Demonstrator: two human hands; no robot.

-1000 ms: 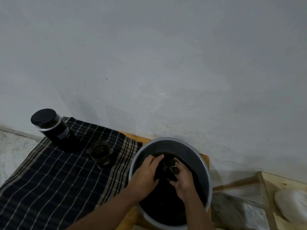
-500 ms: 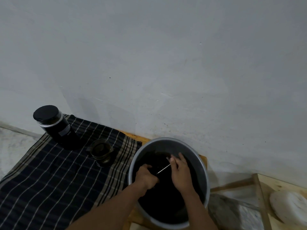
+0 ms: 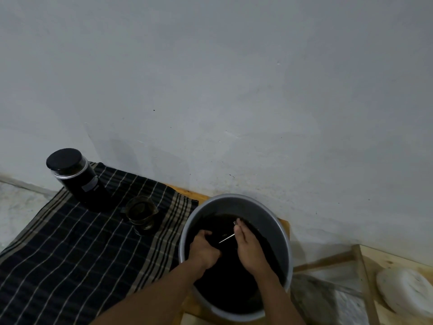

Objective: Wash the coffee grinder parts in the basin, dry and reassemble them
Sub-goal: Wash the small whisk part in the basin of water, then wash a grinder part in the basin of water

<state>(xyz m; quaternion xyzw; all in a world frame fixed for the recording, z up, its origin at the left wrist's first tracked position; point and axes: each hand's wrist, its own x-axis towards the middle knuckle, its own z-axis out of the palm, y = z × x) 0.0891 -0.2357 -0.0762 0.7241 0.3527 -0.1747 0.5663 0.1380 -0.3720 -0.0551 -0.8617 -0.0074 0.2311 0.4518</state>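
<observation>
— What can't we make out here?
— Inside the basin [image 3: 234, 202] everything is black. Our left hand [image 3: 203, 251] is curled tight round a dark part [image 3: 216, 240], its shape lost against the dark.
— And our right hand [image 3: 250, 250]?
— Its fingers lie nearly straight and together at the far end of a thin metal rod [image 3: 226, 238]. Whether they pinch it, we can't tell.
— The rest of the grinder?
— The black grinder body [image 3: 75, 178] stands upright on the striped cloth [image 3: 70, 254], a glass cup [image 3: 140, 212] beside it, left of the basin.
</observation>
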